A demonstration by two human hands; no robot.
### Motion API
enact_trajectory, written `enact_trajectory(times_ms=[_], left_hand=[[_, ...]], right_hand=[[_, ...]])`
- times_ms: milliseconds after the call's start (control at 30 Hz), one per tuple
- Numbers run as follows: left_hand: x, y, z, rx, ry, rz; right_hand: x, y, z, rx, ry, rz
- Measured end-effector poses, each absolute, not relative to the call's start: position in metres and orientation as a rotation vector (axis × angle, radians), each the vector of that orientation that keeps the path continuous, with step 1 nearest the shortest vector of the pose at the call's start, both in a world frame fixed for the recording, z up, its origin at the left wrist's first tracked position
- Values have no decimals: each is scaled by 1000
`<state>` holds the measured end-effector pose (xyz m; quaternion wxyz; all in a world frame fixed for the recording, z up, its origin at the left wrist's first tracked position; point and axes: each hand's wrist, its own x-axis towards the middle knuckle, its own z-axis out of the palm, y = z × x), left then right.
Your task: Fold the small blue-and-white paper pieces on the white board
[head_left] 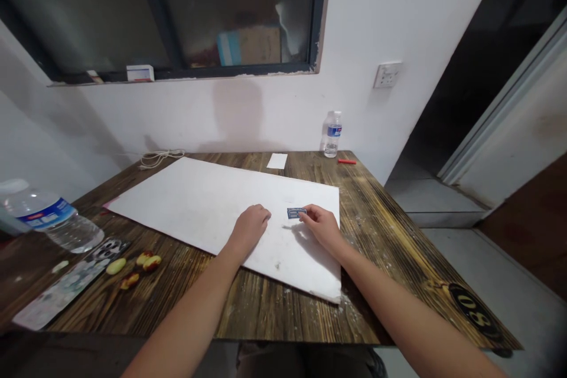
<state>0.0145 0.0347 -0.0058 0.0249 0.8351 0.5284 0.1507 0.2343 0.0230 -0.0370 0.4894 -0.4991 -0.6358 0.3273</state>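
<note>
A small flat blue rectangle with a pale pattern or openings [294,213] is pinched between the thumb and fingers of my right hand [319,221], just above the right part of a white board [199,195]. To its left, my left hand [253,222] is over the same board with its fingers curled together. Whatever those fingers hold, if anything, is hidden or too small to name. The two hands are apart, and the blue rectangle does not touch the left one.
On the wooden table [376,236], left, are a large water bottle [57,215], a panda-patterned flat case [73,283] and several jujubes [150,263]. A white cable [162,157], paper [277,160], small bottle [333,134] and red stick [346,161] lie or stand along the back.
</note>
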Motion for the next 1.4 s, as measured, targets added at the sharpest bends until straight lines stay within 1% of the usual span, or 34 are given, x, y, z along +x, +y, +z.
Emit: enact_trajectory(times_ms=[400, 533, 633, 800, 967, 1067, 1233, 1400], left_hand=[[13, 34, -5, 2488, 1713, 581], [15, 34, -5, 2406, 1762, 687], [21, 32, -4, 2347, 1672, 806], [34, 25, -3, 2104, 1343, 1074], [42, 25, -9, 1689, 1189, 1126], [43, 25, -10, 1605, 1169, 1150], [43, 24, -10, 1606, 1215, 1237], [42, 24, -10, 1609, 1236, 1309]], right_hand=[[235, 22, -34, -1219, -1533, 807], [235, 23, -34, -1214, -1521, 820], [236, 24, -35, -1211, -1510, 822], [236, 25, -35, -1177, -1480, 865], [236, 28, -37, -1159, -1461, 894], [236, 29, -39, -1129, -1478, 924], [234, 27, -38, -1026, -1509, 1050], [232, 24, -38, -1022, -1544, 1100]])
